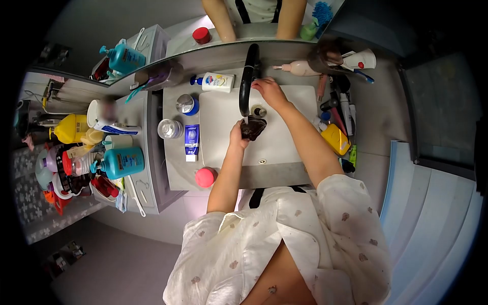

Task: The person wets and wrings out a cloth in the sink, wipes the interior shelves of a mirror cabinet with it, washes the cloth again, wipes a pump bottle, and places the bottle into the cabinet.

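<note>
My left hand [239, 136] holds a dark brown, glossy item [253, 128] under the spout of the black faucet [247, 81], over the white sink [284, 147]. Its fingers are closed round the item's left side, and what the item is cannot be made out. A thin stream of water seems to fall on it from the spout. My right hand [270, 93] is at the right side of the faucet, with its fingertips close to the black body. Those fingers are bent and partly spread, with nothing seen between them. A round metal drain piece [259, 111] shows just above the dark item.
Left of the sink stand a white pump bottle [218, 82], a blue-lidded jar [187, 104], a clear jar [170, 129], a blue tube [191, 142] and a pink round lid [205, 177]. Rightward lie a yellow bottle [336, 139] and several tubes. A mirror runs behind the faucet.
</note>
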A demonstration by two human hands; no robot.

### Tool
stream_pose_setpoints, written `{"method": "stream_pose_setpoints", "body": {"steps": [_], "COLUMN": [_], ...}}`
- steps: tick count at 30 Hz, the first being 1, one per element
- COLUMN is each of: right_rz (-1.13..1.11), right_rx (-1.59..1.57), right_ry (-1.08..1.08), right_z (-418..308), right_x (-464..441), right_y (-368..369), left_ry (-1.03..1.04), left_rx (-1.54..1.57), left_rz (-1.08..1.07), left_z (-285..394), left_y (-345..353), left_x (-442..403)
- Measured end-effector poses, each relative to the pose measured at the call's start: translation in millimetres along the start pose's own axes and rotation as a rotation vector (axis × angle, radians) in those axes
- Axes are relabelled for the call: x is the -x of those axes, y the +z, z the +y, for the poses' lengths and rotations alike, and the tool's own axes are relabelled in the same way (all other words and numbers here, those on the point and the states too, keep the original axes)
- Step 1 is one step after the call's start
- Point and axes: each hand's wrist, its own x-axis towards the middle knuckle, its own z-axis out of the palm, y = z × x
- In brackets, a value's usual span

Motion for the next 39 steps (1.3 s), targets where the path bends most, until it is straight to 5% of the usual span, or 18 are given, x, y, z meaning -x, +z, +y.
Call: {"method": "stream_pose_setpoints", "body": {"steps": [3,23,36,39], "right_rz": [0.075,0.014,0.045,-0.001], "right_rx": [0.023,-0.056,-0.053,-0.200], "right_ry": [-0.199,0.058,0.031,0.318], "right_z": [3.9,12.3,0.1,-6.4], "right_x": [-1.6,-7.5,-10.0,3.1], "right_y": [2.1,9.1,2.3,8.2], "left_ry": [-0.014,-0.013,0.042,0.056], "left_rx": [0.007,-0.016,-0.055,-0.074], "left_rz": [-0.055,-0.094,-0.117,-0.128], "left_z": [0.4,0.4,-1.9,-3.6], "left_y": [-1.2,-1.6,4.3,5.1], "left_x": [-3.2,-16.3,-10.3,-13.5]}}
